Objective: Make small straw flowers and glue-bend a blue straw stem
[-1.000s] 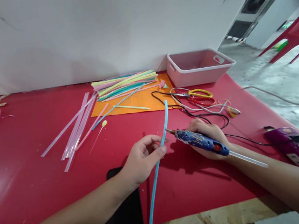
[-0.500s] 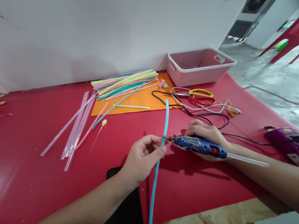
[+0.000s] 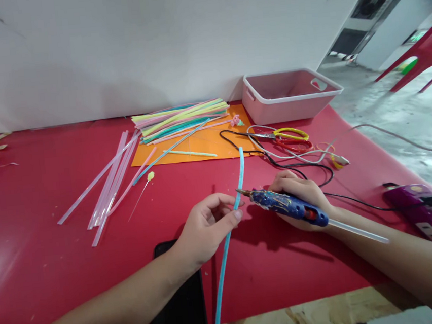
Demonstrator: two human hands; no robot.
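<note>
The blue pipe cleaner (image 3: 224, 258) is pinched in the left hand (image 3: 203, 229) above the red worktop (image 3: 273, 278); the glue gun (image 3: 281, 202), gripped in the right hand (image 3: 311, 192), is now shifted farther from that pinch — another stretch is apparently being worked.

This looks like a craft workspace: glue gun (image 3: 287, 206), scissors (image 3: 291, 133), bundled fuzzy stems (image 3: 181, 118).

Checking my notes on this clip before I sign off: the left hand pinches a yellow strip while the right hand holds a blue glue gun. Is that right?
One slip: in the head view, the strip pinched by the left hand is light blue, not yellow. The right hand does hold a blue glue gun.
</note>
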